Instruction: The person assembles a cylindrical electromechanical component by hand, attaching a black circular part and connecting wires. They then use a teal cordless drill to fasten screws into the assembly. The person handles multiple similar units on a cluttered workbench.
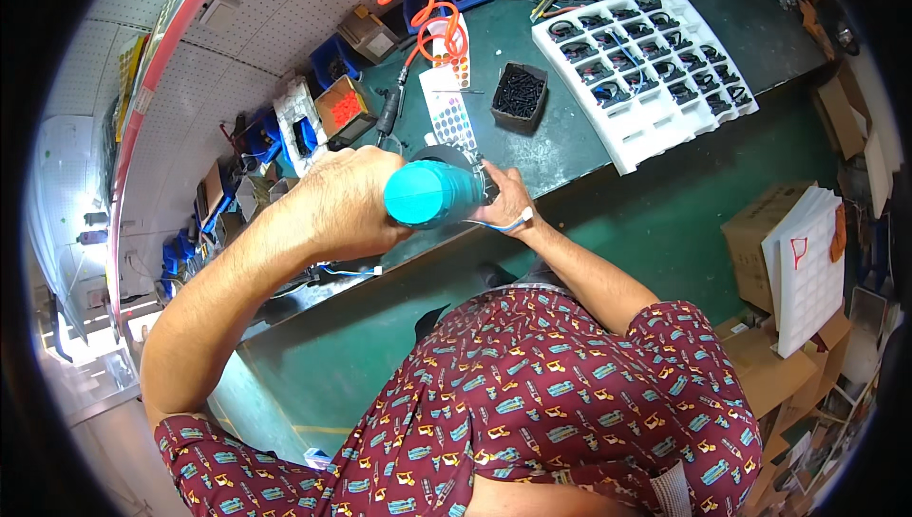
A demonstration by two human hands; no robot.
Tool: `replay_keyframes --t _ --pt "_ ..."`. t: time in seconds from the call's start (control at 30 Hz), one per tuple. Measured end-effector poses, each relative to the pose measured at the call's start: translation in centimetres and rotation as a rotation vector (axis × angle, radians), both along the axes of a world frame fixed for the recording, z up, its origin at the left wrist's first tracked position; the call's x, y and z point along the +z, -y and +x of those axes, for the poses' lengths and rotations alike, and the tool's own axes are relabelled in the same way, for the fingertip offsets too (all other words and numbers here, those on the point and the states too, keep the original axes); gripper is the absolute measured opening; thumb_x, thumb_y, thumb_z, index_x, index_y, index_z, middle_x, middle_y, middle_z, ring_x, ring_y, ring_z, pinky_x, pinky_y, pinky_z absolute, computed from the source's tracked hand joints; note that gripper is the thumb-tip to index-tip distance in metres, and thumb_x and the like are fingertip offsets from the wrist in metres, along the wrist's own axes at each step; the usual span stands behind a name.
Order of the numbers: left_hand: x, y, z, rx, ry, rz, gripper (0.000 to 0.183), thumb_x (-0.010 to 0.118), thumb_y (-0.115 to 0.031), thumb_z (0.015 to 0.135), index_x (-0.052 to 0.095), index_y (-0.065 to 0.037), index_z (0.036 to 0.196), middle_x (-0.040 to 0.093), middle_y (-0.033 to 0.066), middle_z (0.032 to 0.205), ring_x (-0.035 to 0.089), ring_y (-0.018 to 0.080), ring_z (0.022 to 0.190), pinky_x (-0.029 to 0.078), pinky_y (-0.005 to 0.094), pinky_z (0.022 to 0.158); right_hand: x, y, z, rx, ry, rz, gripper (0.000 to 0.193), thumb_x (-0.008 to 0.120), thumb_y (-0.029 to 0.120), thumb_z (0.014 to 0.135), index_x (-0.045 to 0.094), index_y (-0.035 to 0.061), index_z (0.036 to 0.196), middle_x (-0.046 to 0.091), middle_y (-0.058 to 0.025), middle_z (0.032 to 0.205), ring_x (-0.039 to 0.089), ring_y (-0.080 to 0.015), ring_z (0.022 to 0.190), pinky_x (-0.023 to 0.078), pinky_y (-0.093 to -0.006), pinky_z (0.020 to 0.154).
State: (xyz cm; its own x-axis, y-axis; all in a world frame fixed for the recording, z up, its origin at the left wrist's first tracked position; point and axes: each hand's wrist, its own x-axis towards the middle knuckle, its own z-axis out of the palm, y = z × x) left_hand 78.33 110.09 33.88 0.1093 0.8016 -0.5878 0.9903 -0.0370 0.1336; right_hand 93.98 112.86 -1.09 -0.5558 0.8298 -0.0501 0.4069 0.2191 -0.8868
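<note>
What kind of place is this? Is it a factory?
Probably a small assembly workshop. The green workbench holds a white tray of black parts, a box of black screws, and the left hand grips a turquoise power tool.

Single head-worn fisheye view, looking steeply down and forward from above the person's own chest and patterned shirt (pixel 560 394). Close to the raised forearms, entering from the lower edge, with the left hand (pixel 347 204) and right hand (pixel 508 199) near picture centre. Farther off, the green worktop (pixel 570 137) running diagonally from lower left to upper right, edges bent toward the dark round rim. Floor and cardboard boxes (pixel 769 242) at right, well below.
</note>
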Motion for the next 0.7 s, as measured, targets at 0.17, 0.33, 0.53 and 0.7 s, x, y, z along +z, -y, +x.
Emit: replay_keyframes --t 0.17,0.33,0.53,0.7 --pt "0.2 -0.3 0.2 0.062 0.013 -0.022 0.030 0.087 -0.025 0.077 0.074 -0.006 0.096 0.075 0.0179 0.089 0.074 0.0363 0.083 0.060 0.0471 0.079 0.8 -0.2 0.1 0.031 -0.001 -0.014 0.111 0.096 0.051 0.058 0.050 0.0027 0.148 0.060 -0.0260 0.107 0.059 -0.0407 0.103 0.053 -0.0443 0.095" --pt "-0.3 -0.2 0.5 0.073 -0.012 -0.022 0.033 0.087 -0.028 0.077 0.074 -0.007 0.099 0.075 0.0178 0.090 0.073 0.0365 0.087 0.058 0.0474 0.083 0.9 -0.7 0.2 0.049 0.006 -0.053 0.112 0.095 0.052 0.060 0.047 0.0061 0.150 0.059 -0.0263 0.113 0.059 -0.0416 0.110 0.052 -0.0466 0.097" --pt "-0.3 0.6 0.8 0.124 0.037 -0.017 0.027 0.086 -0.027 0.078 0.075 -0.008 0.093 0.076 0.0174 0.089 0.074 0.0361 0.087 0.059 0.0472 0.085 1.8 -0.7 0.4 0.058 0.068 -0.066 0.112 0.095 0.055 0.059 0.048 0.0055 0.148 0.057 -0.0262 0.116 0.060 -0.0426 0.110 0.053 -0.0469 0.096" --pt "0.5 1.1 0.6 0.121 0.123 0.035 0.030 0.083 -0.024 0.079 0.073 -0.006 0.100 0.075 0.0178 0.092 0.073 0.0373 0.088 0.059 0.0455 0.082 1.9 -0.3 0.2 0.046 0.098 -0.042 0.111 0.096 0.052 0.059 0.049 0.0047 0.148 0.057 -0.0261 0.118 0.061 -0.0421 0.109 0.054 -0.0465 0.095"
